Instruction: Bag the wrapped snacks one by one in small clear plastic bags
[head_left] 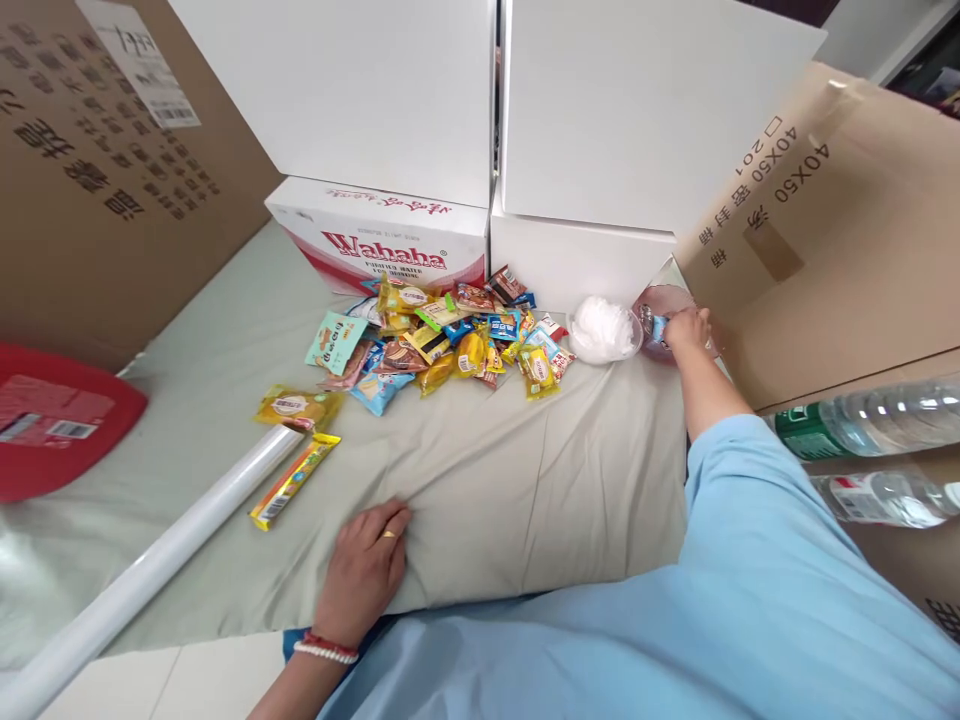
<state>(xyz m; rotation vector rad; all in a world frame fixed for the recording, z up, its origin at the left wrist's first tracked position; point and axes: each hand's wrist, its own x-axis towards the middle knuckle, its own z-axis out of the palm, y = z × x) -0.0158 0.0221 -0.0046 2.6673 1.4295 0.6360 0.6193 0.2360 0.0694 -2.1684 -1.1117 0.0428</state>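
My right hand point(688, 328) reaches out to the far right, over a pinkish see-through container point(666, 298). Its fingers are closed at a small light-blue packet point(659, 328), whose kind is hard to make out. Just left of that container sits a clear bowl point(639, 335) with a white, fluffy bundle point(602, 328) in it. My left hand point(367, 560) rests on the grey-green cloth point(480, 480) near the front edge, fingers curled in, with nothing seen in it. A heap of wrapped snacks point(450, 340) lies at the middle back.
Behind the heap stands a Wahaba carton point(390, 240) below white panels point(360, 90). Left are a white roll point(165, 560), a yellow snack stick point(295, 482), a yellow packet point(296, 405) and a red object point(67, 420). Cardboard point(847, 220) and water bottles point(885, 425) flank the right.
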